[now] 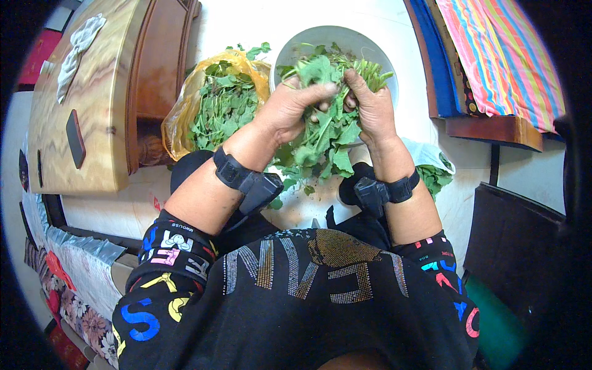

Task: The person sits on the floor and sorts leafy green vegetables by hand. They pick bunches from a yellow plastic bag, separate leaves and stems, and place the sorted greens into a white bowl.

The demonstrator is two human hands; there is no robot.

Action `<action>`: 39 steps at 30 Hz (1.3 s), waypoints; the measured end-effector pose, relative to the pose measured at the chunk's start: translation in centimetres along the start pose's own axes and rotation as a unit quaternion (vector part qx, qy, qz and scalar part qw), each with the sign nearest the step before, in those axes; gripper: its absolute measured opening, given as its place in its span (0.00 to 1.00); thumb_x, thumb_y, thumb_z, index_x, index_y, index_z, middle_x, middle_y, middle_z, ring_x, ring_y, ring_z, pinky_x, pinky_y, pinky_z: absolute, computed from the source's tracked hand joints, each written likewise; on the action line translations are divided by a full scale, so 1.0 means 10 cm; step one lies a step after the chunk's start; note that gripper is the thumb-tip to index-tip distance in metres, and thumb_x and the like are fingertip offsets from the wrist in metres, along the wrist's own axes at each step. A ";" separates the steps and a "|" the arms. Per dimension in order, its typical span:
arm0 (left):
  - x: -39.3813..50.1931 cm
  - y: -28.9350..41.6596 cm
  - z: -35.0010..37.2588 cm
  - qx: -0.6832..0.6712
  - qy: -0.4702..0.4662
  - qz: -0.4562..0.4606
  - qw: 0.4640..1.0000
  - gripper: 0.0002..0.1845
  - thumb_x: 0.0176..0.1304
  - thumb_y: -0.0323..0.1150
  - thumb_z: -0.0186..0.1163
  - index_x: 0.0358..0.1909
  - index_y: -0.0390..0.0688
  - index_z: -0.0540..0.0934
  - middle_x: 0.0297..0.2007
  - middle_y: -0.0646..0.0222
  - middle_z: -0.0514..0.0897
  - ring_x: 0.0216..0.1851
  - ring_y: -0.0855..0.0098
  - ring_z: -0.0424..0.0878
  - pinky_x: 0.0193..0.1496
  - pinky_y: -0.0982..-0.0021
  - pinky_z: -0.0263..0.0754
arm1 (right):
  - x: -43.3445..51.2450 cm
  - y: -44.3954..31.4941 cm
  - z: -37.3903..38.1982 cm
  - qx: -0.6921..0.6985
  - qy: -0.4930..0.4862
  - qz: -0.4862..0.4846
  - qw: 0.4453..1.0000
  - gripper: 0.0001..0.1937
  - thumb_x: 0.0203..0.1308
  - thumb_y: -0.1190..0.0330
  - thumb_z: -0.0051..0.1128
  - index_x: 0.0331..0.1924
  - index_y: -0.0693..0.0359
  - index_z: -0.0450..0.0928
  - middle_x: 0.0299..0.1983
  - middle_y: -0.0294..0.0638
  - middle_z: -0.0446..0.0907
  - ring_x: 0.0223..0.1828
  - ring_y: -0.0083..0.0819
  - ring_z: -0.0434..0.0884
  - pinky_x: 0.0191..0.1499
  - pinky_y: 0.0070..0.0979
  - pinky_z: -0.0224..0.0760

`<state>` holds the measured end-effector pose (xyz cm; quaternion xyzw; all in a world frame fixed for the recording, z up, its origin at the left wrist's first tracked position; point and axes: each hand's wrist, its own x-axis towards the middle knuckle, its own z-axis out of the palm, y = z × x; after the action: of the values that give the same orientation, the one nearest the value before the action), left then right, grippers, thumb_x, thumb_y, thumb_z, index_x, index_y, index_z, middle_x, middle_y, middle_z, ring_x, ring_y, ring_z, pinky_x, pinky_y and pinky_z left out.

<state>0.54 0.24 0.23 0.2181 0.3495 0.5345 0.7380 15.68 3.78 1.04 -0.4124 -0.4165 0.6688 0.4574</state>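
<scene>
Both hands meet over the near side of a round grey basin [319, 34], gripping a bunch of leafy greens [330, 127]. My left hand [289, 104] has its thumb across the leaves. My right hand [374, 106] holds the same bunch, its thumb pointing up near the cut-looking stems [372, 71]. Leaves hang down below the hands, and most fingers are hidden behind them. More stems and greens lie in the basin. To the left of the basin, an opened yellow plastic bag [178, 125] is full of similar greens [226, 106].
On the left stands a marble-topped table [97, 138] with a white cloth [76, 51] and a phone-like dark object [75, 138]. A pale bag [421, 150] of greens is beside my right forearm. Striped fabric [504, 55] covers a wooden seat [495, 132] at the right.
</scene>
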 end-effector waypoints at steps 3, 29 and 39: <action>-0.02 -0.02 0.04 0.039 0.015 -0.017 0.999 0.15 0.53 0.26 0.64 0.44 0.42 0.75 0.33 0.73 0.79 0.29 0.81 0.75 0.30 0.79 0.71 | -0.02 0.01 0.01 -0.039 -0.005 -0.002 0.999 0.08 0.55 0.65 0.63 0.31 0.58 0.76 0.21 0.28 0.73 0.17 0.15 0.66 0.19 0.14 0.59; 0.10 0.07 -0.15 -0.155 0.040 -0.004 0.987 0.09 0.60 0.31 0.57 0.37 0.35 0.78 0.26 0.74 0.78 0.23 0.84 0.71 0.28 0.82 0.69 | 0.13 -0.15 -0.23 0.165 -0.018 0.035 0.986 0.10 0.66 0.62 0.45 0.35 0.60 0.72 0.32 0.39 0.71 0.33 0.29 0.72 0.36 0.24 0.67; 0.06 0.09 -0.16 -0.094 -0.025 0.020 0.995 0.10 0.58 0.30 0.59 0.40 0.36 0.78 0.32 0.70 0.81 0.29 0.79 0.77 0.34 0.79 0.75 | -0.01 -0.26 -0.14 -0.230 -0.078 -0.080 0.967 0.10 0.52 0.70 0.63 0.38 0.64 0.78 0.34 0.33 0.81 0.35 0.18 0.77 0.41 0.17 0.70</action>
<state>-1.11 1.07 -0.34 0.1679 0.2746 0.5744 0.7526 17.66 4.57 3.05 -0.4185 -0.6250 0.5463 0.3684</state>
